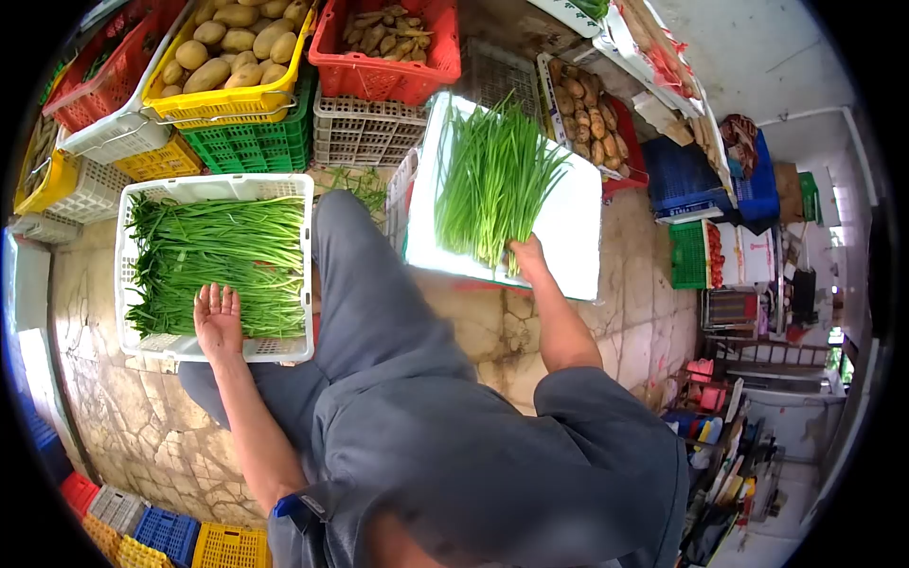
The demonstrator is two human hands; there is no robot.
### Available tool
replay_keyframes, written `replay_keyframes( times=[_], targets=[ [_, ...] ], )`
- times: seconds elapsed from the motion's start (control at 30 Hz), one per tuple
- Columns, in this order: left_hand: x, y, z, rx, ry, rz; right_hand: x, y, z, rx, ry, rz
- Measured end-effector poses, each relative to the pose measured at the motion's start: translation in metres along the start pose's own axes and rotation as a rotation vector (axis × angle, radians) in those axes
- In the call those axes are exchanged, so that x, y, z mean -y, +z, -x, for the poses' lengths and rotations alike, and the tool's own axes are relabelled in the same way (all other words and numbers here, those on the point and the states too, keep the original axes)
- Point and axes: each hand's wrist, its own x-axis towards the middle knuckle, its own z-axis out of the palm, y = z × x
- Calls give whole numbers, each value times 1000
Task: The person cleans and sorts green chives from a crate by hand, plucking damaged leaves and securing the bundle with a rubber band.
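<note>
My right hand (pixel 526 256) is closed around the pale stem ends of a loose bunch of garlic chives (pixel 497 180). The long green leaves fan out away from me over a white board (pixel 576 227), which looks like a foam lid. Palm up and fingers stretched out, my left hand (pixel 218 317) rests at the near edge of a white plastic crate (pixel 216 348) with nothing in it. More garlic chives (pixel 222 256) lie sideways in that crate, their pale ends towards the right.
Yellow crate (pixel 227 109) of potatoes and red crate (pixel 379 76) of knobbly roots stand on stacked crates beyond my knees. A box of brown tubers (pixel 592 123) sits behind the board. Loose green leaves (pixel 360 187) lie on the tiled floor (pixel 142 417). Coloured crates (pixel 166 535) line the lower left.
</note>
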Motion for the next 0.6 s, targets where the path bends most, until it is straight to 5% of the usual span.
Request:
replay_keyframes(
  times=[0.3, 0.37, 0.43, 0.5, 0.6],
  targets=[
    [8, 14, 12, 3, -24, -137, -23, -29, -27, 39, -115, 431],
    [5, 20, 23, -18, -7, -176, -37, -41, -40, -33, -227, 520],
    [5, 2, 16, -22, 30, -176, -11, -33, -24, -283, -241, 951],
    [13, -21, -4, 4, 20, -149, 49, 0, 9, -431, -560, 792],
    [12, 11, 32, -114, 128, -246, 144, 87, 79, -144, -873, 325]
  ],
)
